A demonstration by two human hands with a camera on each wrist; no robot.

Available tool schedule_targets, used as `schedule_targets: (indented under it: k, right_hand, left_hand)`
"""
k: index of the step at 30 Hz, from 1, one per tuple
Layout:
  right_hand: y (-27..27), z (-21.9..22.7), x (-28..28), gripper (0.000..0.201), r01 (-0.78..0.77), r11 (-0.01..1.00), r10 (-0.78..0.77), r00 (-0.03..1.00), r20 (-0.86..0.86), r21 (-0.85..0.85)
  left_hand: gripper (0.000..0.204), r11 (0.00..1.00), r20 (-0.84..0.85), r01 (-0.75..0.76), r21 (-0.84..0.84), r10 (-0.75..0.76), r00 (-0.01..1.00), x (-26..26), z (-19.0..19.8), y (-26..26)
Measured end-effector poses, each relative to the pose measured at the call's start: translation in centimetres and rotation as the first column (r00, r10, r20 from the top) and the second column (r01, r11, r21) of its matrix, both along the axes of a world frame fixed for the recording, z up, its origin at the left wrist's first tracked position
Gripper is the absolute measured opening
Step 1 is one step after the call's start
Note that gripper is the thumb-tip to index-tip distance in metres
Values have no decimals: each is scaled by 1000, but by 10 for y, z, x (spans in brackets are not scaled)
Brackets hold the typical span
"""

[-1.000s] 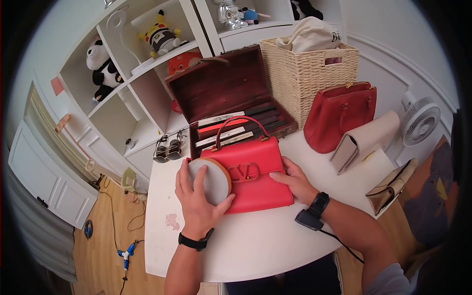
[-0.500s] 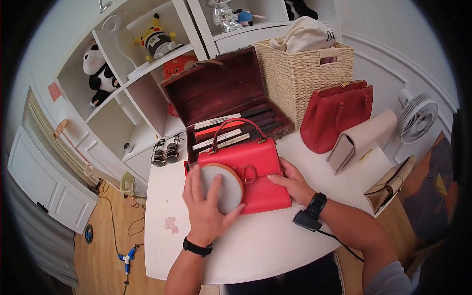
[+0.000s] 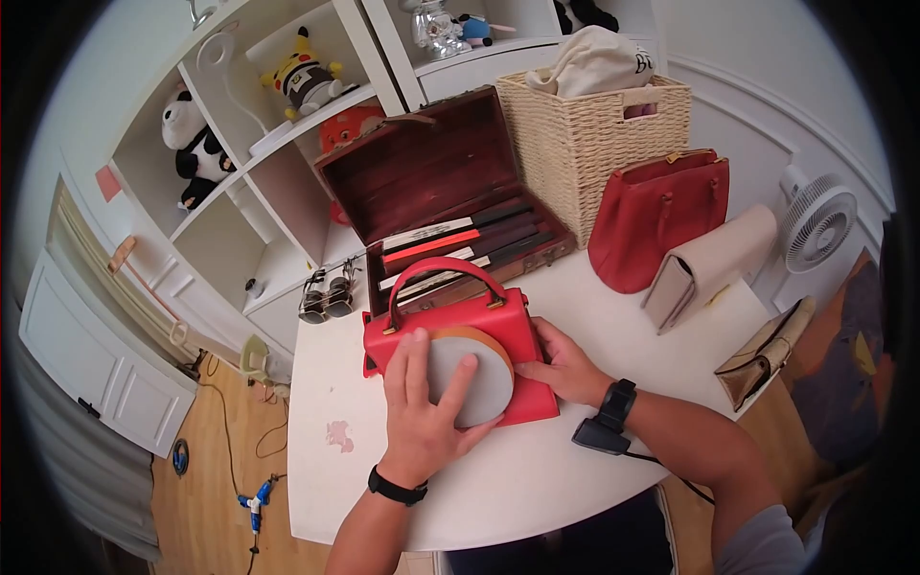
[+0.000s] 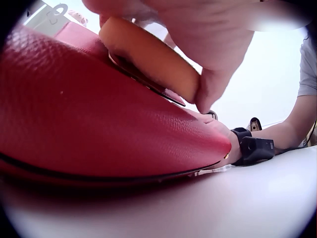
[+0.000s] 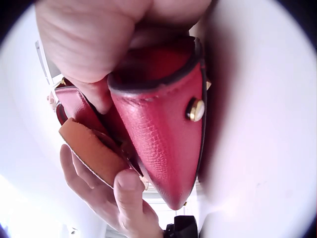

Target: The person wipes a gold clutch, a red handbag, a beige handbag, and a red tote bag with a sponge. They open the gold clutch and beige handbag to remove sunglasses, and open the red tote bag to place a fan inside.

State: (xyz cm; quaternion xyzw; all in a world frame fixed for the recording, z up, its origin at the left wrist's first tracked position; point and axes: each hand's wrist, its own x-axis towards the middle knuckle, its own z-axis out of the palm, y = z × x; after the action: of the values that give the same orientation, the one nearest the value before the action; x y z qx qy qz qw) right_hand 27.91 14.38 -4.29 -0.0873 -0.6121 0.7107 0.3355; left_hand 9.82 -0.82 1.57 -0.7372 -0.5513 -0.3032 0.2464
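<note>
A red handbag [image 3: 508,316] with a top handle [image 3: 446,264] stands tilted back on the white table, its front toward me. My left hand [image 3: 417,431] holds a round grey-backed sponge pad [image 3: 489,388] against the bag's front, thumb at the rim and fingers spread over the back. The pad's orange foam [image 4: 148,57] faces the bag in the left wrist view and covers the front buckle. My right hand [image 3: 575,369] grips the bag's right side, thumb in front. The bag's side panel [image 5: 153,119] and a gold-rimmed stud [image 5: 196,110] appear in the right wrist view.
Behind the bag lies an open dark-red case [image 3: 422,172] holding several long narrow boxes. Sunglasses [image 3: 329,297] sit to its left. A woven basket [image 3: 556,144], another red bag [image 3: 642,235], a beige clutch [image 3: 709,268] and a gold purse [image 3: 762,359] stand rightward.
My left hand has slid the sponge pad rightward across the bag's front, over the buckle. The bag has tipped further back and its handle has swung toward me. My right hand keeps its grip.
</note>
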Motion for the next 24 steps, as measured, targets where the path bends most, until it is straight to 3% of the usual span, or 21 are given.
schedule_targets:
  k: [5, 7, 10, 17, 20, 24]
  right_hand:
    - [3, 0, 1, 52, 53, 996, -52, 999, 12, -70]
    - [3, 3, 2, 51, 40, 979, -45, 999, -22, -201]
    - [6, 3, 3, 51, 32, 973, -36, 999, -16, -227]
    - [9, -2, 8, 53, -28, 974, 22, 999, -31, -227]
    - [6, 2, 7, 54, -83, 982, 76, 996, -48, -170]
    - [3, 2, 5, 56, -165, 976, 167, 986, 2, -140]
  left_hand:
    - [91, 990, -33, 34, -135, -39, 999, 1, 6, -3]
    - [90, 985, -29, 32, -167, -37, 999, -1, 8, -3]
    - [96, 993, 20, -76, -88, 79, 997, -7, 3, -2]
    - [104, 992, 101, -109, 69, 102, 990, 8, -1, 3]
    - [94, 990, 112, -131, 50, 124, 986, 20, 4, 6]
    - [100, 998, 71, -66, 4, 65, 995, 24, 4, 6]
